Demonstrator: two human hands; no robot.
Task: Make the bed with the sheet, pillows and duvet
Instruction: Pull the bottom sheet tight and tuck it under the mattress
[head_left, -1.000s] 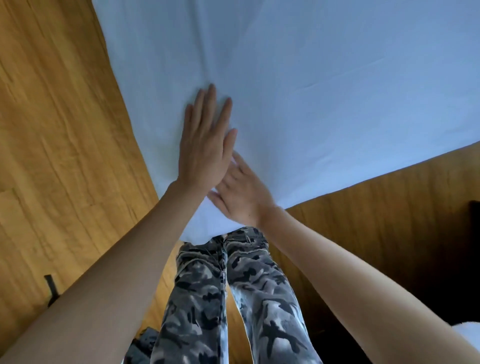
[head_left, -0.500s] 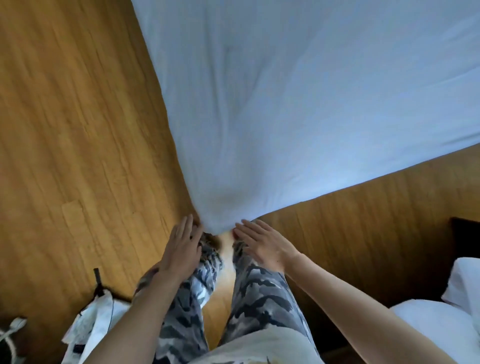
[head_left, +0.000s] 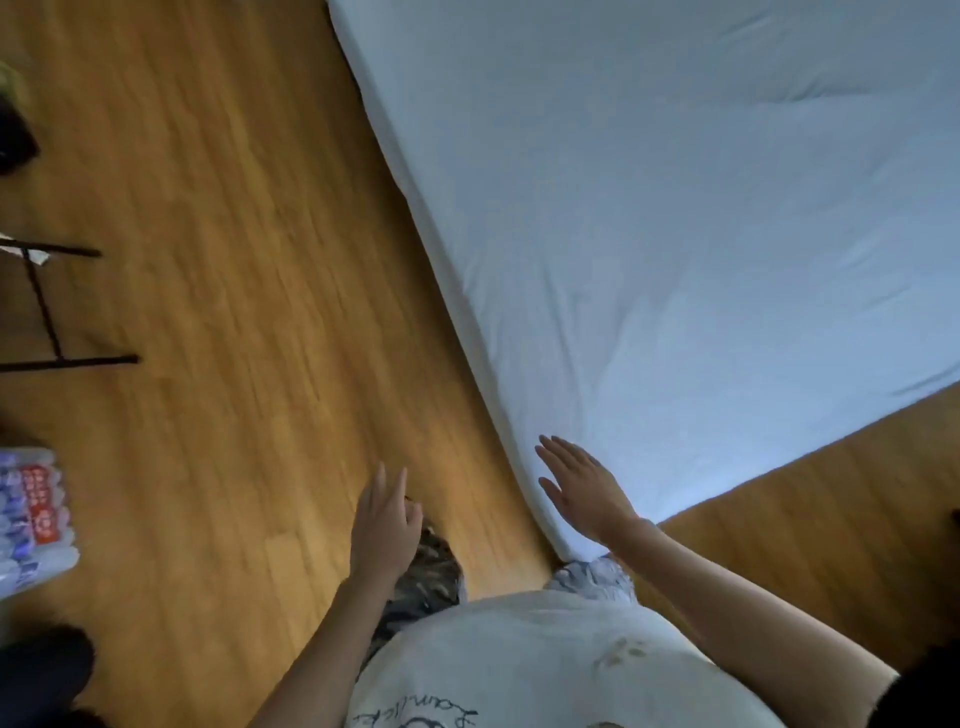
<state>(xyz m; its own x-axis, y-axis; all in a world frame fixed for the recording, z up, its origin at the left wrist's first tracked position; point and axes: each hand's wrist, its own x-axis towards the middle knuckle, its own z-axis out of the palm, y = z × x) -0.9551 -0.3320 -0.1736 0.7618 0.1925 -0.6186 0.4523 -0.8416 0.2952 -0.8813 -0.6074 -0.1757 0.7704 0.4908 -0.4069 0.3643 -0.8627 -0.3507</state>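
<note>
A white sheet (head_left: 649, 218) covers the mattress and lies mostly smooth, with faint creases; its near corner points down at my legs. My right hand (head_left: 582, 488) hovers flat with straight fingers over that corner; contact with the sheet cannot be made out. My left hand (head_left: 384, 525) hangs with relaxed fingers above the wooden floor, left of the bed corner, holding nothing. No pillows or duvet are in view.
Wooden floor (head_left: 234, 312) runs along the bed's left side and below its near edge. A black metal frame (head_left: 47, 306) stands at the far left. A shrink-wrapped pack of bottles (head_left: 31, 514) sits at the lower left. A dark object (head_left: 41, 670) lies in the bottom-left corner.
Both hands left the sheet's corner and drew back. My view swung left, so the bed now sits at the right and more floor shows.
</note>
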